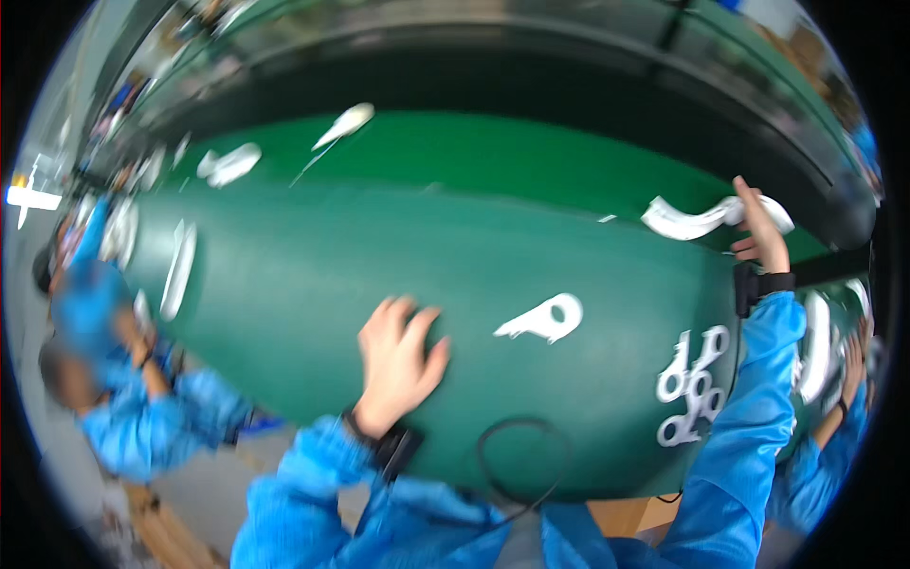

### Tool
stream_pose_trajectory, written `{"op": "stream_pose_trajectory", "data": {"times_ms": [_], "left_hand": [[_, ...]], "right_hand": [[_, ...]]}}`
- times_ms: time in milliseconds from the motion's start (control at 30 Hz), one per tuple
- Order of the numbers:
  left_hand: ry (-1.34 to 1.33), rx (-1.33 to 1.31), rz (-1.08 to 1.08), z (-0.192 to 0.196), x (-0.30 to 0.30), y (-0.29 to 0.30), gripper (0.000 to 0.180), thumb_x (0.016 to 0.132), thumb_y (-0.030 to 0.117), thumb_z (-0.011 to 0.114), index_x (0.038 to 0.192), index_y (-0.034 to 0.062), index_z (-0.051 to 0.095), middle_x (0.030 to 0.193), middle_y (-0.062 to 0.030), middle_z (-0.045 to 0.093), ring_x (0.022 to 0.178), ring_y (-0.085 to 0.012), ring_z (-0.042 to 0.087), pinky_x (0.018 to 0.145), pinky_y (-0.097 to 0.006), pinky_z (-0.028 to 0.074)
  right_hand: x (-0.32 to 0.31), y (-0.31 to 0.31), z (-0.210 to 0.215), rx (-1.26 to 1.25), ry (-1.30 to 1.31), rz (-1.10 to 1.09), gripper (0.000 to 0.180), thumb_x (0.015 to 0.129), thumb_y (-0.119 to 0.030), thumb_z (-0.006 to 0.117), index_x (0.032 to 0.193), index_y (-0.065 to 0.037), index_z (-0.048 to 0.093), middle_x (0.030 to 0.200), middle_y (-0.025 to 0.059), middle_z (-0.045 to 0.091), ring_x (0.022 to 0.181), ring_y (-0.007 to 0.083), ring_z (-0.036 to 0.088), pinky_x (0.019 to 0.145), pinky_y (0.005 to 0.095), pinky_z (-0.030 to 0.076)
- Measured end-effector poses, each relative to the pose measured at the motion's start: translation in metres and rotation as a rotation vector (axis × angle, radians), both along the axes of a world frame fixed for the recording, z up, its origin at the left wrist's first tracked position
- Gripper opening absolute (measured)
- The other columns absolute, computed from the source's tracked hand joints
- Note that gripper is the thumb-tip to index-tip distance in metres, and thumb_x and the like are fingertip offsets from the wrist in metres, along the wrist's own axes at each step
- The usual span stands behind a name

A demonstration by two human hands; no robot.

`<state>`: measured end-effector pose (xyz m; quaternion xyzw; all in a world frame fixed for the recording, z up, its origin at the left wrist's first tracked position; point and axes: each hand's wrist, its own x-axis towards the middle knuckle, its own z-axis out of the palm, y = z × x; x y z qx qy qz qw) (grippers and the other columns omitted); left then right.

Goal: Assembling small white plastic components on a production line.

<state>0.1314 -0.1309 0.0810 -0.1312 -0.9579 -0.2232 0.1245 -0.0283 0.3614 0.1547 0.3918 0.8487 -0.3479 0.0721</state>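
My left hand point(396, 360) hovers over or rests on the green work surface, its fingers spread with nothing in them. Far off to the right, my right hand point(761, 232) is stretched out in front of a curved white part point(684, 222), which shows on both sides of it. Its fingers look extended; whether they touch that part I cannot tell. Between my hands lies a flat white part with a ring end point(559, 318). Several small white ringed pieces point(697, 384) sit in a cluster beside my right forearm.
A brighter green strip point(531, 152) runs along the far side, bearing a white piece with a thin tail point(346, 125) and another white part point(230, 165). A long white part point(178, 270) lies at left. Co-workers in blue sleeves point(156, 431) work on both sides. A black cable point(483, 455) loops near me.
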Motion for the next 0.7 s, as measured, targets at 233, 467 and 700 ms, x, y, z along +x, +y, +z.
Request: {"op": "stream_pose_trajectory", "data": {"times_ms": [233, 467, 700], "left_hand": [[-0.064, 0.224, 0.01, -0.006, 0.011, -0.013, 0.023, 0.078, 0.015, 0.067, 0.101, 0.0104, 0.063, 0.113, -0.0118, 0.051, 0.115, -0.032, 0.044, 0.094, -0.044, 0.034], [-0.02, 0.636, -0.034, -0.016, 0.006, -0.021, 0.029, 0.082, 0.012, 0.065, 0.109, 0.005, 0.059, 0.11, -0.0122, 0.058, 0.106, -0.0281, 0.054, 0.092, -0.04, 0.041], [-0.557, 1.393, -0.448, 0.024, 0.009, 0.038, 0.097, 0.081, 0.02, 0.076, 0.148, 0.0078, 0.007, 0.132, -0.0202, 0.041, 0.11, -0.0239, 0.055, 0.087, -0.037, 0.051]], "right_hand": [[-0.048, -0.008, -0.072, -0.037, 0.483, 0.076, 0.029, 0.078, -0.023, 0.063, 0.096, -0.014, 0.042, 0.079, 0.0032, 0.049, 0.066, 0.0167, 0.053, 0.051, 0.0339, 0.045], [0.052, -0.17, 0.008, -0.523, 0.878, 0.36, 0.031, 0.078, -0.004, 0.065, 0.1, -0.01, 0.045, 0.091, 0.0047, 0.054, 0.076, 0.0147, 0.057, 0.062, 0.0307, 0.05], [0.143, -0.342, -0.04, -0.466, 1.054, 0.556, 0.043, 0.077, -0.016, 0.078, 0.097, -0.009, 0.041, 0.092, 0.0062, 0.052, 0.084, 0.0112, 0.051, 0.068, 0.0262, 0.045]]}}
